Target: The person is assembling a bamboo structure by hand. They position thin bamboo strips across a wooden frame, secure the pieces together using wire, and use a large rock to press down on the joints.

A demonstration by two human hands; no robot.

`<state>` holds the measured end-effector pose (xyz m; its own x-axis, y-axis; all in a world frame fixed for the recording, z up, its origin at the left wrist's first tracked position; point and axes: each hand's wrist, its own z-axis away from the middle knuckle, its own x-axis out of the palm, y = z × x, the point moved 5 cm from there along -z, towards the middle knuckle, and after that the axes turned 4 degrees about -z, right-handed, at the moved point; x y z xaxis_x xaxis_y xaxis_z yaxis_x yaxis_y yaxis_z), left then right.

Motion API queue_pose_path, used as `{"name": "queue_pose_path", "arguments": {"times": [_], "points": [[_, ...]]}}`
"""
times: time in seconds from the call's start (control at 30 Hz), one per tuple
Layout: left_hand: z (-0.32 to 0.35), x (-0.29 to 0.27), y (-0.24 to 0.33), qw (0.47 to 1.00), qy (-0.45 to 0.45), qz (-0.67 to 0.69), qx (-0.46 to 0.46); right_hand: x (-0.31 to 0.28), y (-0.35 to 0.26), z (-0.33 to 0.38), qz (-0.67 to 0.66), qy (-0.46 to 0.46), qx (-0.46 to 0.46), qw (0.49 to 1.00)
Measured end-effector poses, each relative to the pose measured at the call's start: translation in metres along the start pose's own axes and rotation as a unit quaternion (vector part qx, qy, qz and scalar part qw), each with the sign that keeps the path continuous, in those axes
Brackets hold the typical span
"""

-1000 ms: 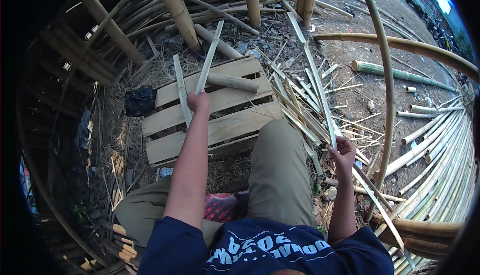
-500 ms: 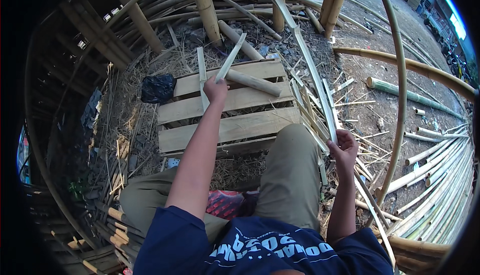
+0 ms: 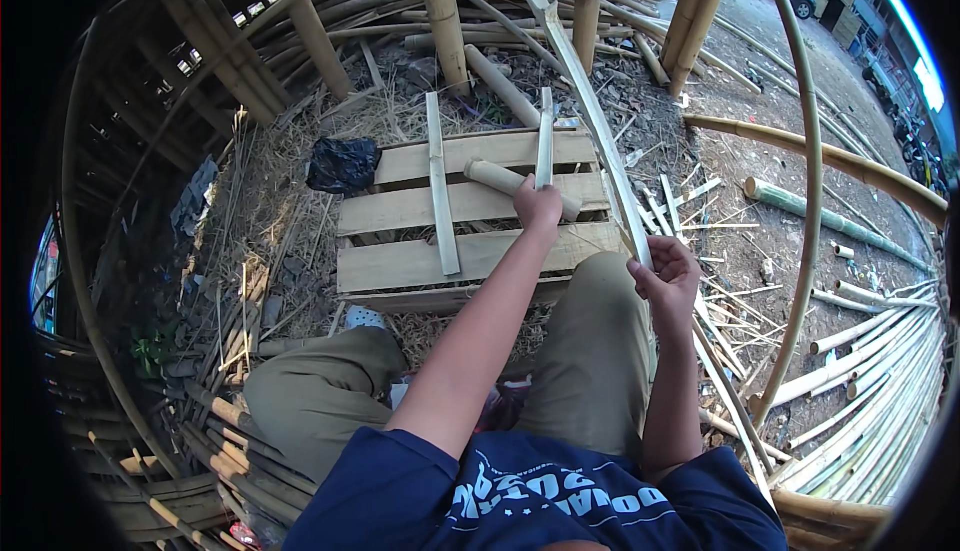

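Over wooden pallet [image 3: 400, 213], left hand [image 3: 538, 204] grip around bamboo strip [image 3: 544, 141].

Crumpled black plastic bag [image 3: 342, 163] lying on straw just left of the wooden pallet [image 3: 400, 213], well left of both grips. No labels, signs or screens.

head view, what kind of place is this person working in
Probably an outdoor bamboo workshop or yard. Bamboo poles lie piled on bare dirt, split strips and shavings litter the ground, and a wooden pallet serves as a bench.
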<state>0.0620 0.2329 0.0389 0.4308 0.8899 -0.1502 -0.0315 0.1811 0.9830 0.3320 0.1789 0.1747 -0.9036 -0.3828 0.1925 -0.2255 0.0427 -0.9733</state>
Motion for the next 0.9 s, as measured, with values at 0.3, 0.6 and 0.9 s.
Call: {"name": "queue_pose_path", "arguments": {"times": [0.3,0.6,0.9], "points": [[0.032,-0.022,0.043,0.956,-0.090,-0.225,0.163,0.021,-0.020,-0.029,0.062,-0.030,-0.012,0.998],[0.062,-0.009,0.058,0.974,-0.104,-0.048,0.194,0.128,-0.038,-0.103,0.010,-0.149,0.024,0.989],[0.075,0.034,-0.009,0.894,-0.174,-0.287,0.297,0.123,0.058,-0.111,0.045,-0.110,0.115,0.986]]}}
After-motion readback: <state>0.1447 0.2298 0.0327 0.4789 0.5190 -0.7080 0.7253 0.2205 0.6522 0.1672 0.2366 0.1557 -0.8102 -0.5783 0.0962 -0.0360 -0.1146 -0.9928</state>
